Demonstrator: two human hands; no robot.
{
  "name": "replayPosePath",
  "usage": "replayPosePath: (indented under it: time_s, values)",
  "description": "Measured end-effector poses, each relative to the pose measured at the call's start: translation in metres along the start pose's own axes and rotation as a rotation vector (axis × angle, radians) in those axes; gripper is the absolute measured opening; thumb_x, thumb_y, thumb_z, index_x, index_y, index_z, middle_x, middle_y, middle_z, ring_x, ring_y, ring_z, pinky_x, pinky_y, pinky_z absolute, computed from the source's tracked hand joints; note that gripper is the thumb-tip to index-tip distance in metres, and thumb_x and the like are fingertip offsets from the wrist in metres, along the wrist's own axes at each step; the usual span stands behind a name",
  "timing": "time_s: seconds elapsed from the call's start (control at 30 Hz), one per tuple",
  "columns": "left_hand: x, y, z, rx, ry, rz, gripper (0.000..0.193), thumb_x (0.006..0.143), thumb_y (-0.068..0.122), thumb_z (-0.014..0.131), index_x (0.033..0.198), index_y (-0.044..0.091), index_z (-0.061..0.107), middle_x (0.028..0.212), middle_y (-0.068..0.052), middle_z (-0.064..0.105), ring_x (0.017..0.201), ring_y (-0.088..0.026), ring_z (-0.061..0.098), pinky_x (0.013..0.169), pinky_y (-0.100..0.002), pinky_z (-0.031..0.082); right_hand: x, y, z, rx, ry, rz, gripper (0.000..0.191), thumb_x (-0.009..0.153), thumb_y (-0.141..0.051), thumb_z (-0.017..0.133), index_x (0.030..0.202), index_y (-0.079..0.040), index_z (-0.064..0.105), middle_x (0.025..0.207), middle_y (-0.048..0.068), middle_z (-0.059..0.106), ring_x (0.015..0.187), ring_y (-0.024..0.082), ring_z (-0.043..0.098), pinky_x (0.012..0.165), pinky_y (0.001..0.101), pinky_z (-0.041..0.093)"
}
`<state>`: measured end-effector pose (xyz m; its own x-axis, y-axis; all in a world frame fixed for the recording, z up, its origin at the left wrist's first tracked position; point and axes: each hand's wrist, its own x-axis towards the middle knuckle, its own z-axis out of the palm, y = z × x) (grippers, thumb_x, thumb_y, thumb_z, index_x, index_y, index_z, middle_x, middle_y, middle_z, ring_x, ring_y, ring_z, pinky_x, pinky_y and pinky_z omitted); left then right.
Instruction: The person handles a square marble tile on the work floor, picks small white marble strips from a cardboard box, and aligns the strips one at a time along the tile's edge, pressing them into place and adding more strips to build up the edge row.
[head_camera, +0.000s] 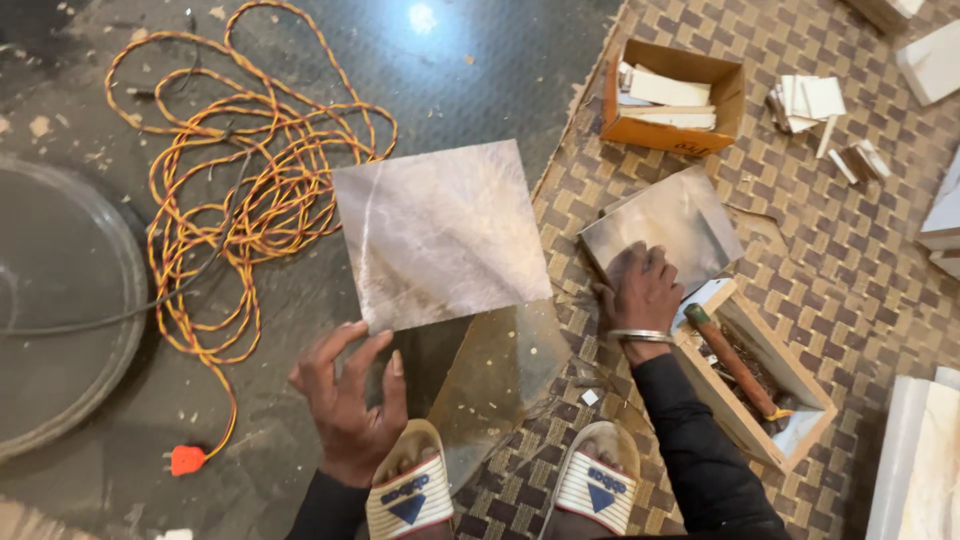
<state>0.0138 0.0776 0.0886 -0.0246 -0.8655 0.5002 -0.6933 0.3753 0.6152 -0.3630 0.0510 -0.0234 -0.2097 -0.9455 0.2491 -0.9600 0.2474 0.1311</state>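
Holding big glossy tile (440, 235) by its lower edge w/ spread fingers, left hand (350, 400) lifts it off floor; right hand (640, 292) rests flat, unclenched, on smaller tile (665, 228). Thin one-edge grip could let it slip & chip.

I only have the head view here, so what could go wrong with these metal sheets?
1. The left hand holds the large metal sheet by one corner only; it may tilt or slip, and its bare edges could cut the fingers.
2. The coiled orange cable lies right beside that sheet, so a sharp edge could snag it.
3. The right hand presses the smaller sheet beside the open wooden box.
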Motion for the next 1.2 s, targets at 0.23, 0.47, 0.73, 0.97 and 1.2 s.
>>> replayPosePath:
  time_s: [0.23, 0.47, 0.73, 0.97, 1.2]
  values:
    - [-0.002, -0.005, -0.006, 0.02, -0.012, -0.01, 0.032, 0.086, 0.015, 0.074, 0.118, 0.011, 0.07, 0.129, -0.007, 0.06, 0.124, -0.028, 0.057, 0.109, -0.045, 0.034, 0.025, 0.021, -0.01, 0.216, 0.261, -0.142, 0.023, 0.094, -0.013, 0.061, 0.116, -0.007, 0.063, 0.133, 0.026, 0.067, 0.078, 0.029, 0.061, 0.072, 0.0468, 0.053]
    - [0.005, -0.012, -0.015, -0.042, -0.045, -0.08, 0.049, 0.089, 0.031, 0.073, 0.131, 0.01, 0.063, 0.139, -0.012, 0.058, 0.131, -0.03, 0.053, 0.112, -0.047, 0.032, 0.046, 0.087, -0.157, 0.892, 0.389, 0.21, 0.008, 0.112, -0.011, 0.064, 0.105, -0.008, 0.067, 0.076, 0.001, 0.055, 0.066, 0.011, 0.053, 0.062, 0.0268, 0.042]
    - [0.031, -0.01, -0.004, -0.207, -0.116, -0.048, 0.113, 0.089, 0.083, 0.049, 0.164, 0.002, 0.026, 0.166, -0.024, 0.034, 0.155, -0.041, 0.033, 0.126, -0.055, 0.023, 0.054, -0.041, -0.168, 1.217, 0.182, 0.001, 0.025, 0.112, -0.025, 0.061, 0.114, -0.001, 0.068, 0.081, -0.002, 0.055, 0.064, 0.007, 0.047, 0.055, 0.0206, 0.042]
    - [0.019, -0.027, 0.004, -0.05, -0.218, -0.049, 0.117, 0.081, 0.073, 0.067, 0.162, -0.001, 0.025, 0.162, -0.026, 0.035, 0.147, -0.042, 0.037, 0.117, -0.054, 0.026, 0.016, -0.081, -0.134, 1.354, -0.177, -0.158, 0.066, 0.1, -0.035, 0.067, 0.154, -0.002, 0.047, 0.144, 0.019, 0.059, 0.123, 0.024, 0.065, 0.099, 0.0389, 0.058]
    - [0.023, -0.03, 0.002, -0.103, -0.148, -0.05, 0.105, 0.073, 0.046, 0.089, 0.153, -0.002, 0.042, 0.146, -0.022, 0.053, 0.13, -0.038, 0.056, 0.107, -0.046, 0.045, 0.015, -0.082, -0.135, 0.96, 0.025, -0.427, 0.089, 0.075, -0.037, 0.088, 0.147, -0.002, 0.051, 0.135, 0.021, 0.064, 0.122, 0.034, 0.065, 0.101, 0.043, 0.055]
